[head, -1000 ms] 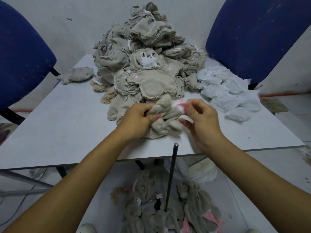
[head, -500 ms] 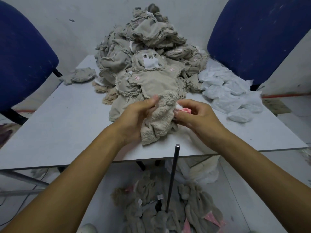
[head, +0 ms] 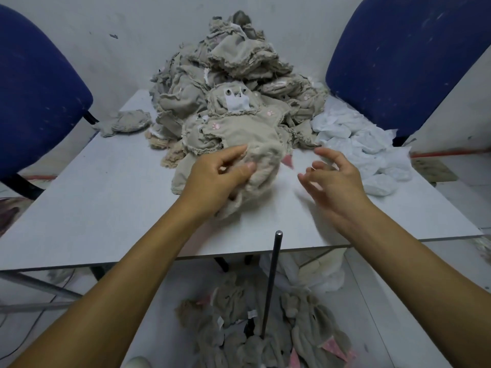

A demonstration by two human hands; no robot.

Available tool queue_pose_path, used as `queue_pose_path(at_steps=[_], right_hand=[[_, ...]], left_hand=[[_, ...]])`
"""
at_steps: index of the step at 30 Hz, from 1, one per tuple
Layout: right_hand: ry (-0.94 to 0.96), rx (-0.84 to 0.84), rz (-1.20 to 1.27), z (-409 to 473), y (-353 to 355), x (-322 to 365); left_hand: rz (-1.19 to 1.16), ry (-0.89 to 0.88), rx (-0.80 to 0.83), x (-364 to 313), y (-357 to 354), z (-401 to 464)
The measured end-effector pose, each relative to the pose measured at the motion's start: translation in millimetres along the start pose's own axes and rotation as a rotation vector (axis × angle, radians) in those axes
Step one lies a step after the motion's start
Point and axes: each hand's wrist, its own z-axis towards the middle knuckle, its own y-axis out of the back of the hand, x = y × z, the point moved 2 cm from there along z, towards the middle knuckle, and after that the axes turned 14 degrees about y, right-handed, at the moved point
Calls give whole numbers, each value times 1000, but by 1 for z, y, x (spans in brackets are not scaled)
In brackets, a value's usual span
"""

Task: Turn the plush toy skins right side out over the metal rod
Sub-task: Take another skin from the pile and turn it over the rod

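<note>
A tall heap of beige fabric plush skins (head: 228,83) is piled at the back of the grey rectangular table (head: 87,197). Crumpled white fabric pieces (head: 364,147) are spread right of the heap, and a lone flattened beige skin (head: 127,123) left. Before the heap, a fuzzy beige plush skin (head: 263,168) is held by the left hand (head: 215,179), the right hand (head: 332,179) beside it. Before the table, a thin upright metal rod (head: 271,282) is set, apparently among grey-beige plush skins on the floor (head: 265,328).

1. Left forearm: bare, extended forward and upward from the lower left, wrist roughly straight.
2. Left hand (head: 218,179): back facing the camera, fingers and thumb curled, gripping a beige plush skin (head: 261,166).
3. Right forearm: bare, reaching in from the lower right, angled toward centre.
4. Right hand (head: 333,179): held apart from the left hand, fingers spread and loosely bent, holding nothing; slightly motion-blurred.
</note>
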Motion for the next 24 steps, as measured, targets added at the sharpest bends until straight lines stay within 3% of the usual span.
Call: queue_pose_path(at_steps=[2, 4, 5, 6, 8, 10, 12, 16, 21, 24], right_hand=[[120, 8, -375, -4, 1, 2], [62, 185, -320, -12, -9, 0], [-20, 290, -239, -18, -15, -2], [-73, 367, -179, -24, -21, -5], [3, 409, -162, -29, -24, -8], [170, 371, -241, -29, -20, -5], [301, 412, -316, -25, -16, 1], [504, 602, -495, -24, -18, 10], [881, 243, -904, -36, -25, 11], [855, 291, -967, -44, -32, 8]], left_hand=[[472, -159, -98, -1, -6, -3], [804, -246, -66, -1, -19, -9], [845, -269, -21, -1, -25, -12], [819, -309, 7, -2, -30, -15], [658, -352, -30, -5, -35, -20], [443, -274, -156, -5, -32, -16], [317, -138, -171, -4, -27, -10], [492, -146, -59, -2, -27, -10], [496, -246, -322, -10, -30, -13], [433, -236, -399, -15, -31, -15]])
